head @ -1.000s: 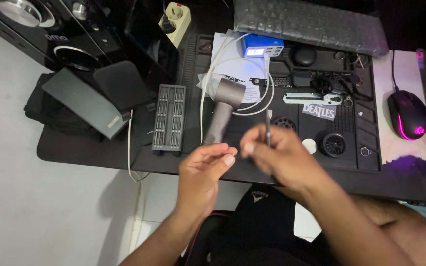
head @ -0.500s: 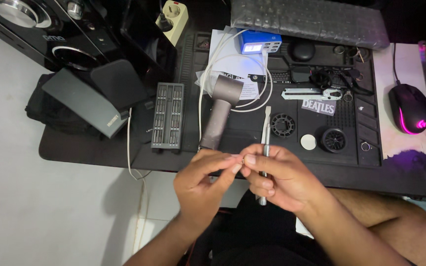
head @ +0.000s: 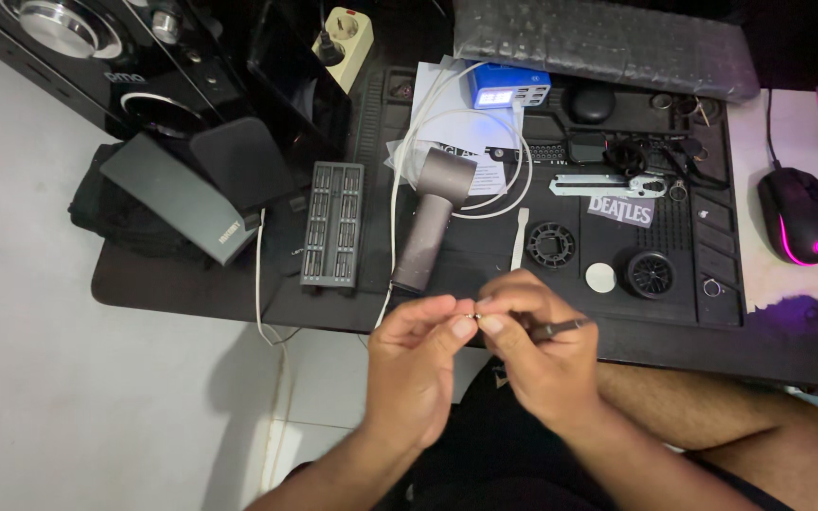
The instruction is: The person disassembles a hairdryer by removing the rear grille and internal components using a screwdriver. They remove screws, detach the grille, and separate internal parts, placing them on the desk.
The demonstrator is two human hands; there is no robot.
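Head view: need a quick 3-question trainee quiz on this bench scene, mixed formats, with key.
1. True or false: the grey hair dryer lies on the dark work mat, beyond both hands.
2. What does the right hand hold? A) a slim screwdriver B) the mouse C) the bit case
3. Fill in: the left hand meets the right at the ____ of the slim screwdriver.

Key: 1 true; 2 A; 3 tip.

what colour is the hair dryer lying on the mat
The hair dryer is grey-bronze, in the head view.
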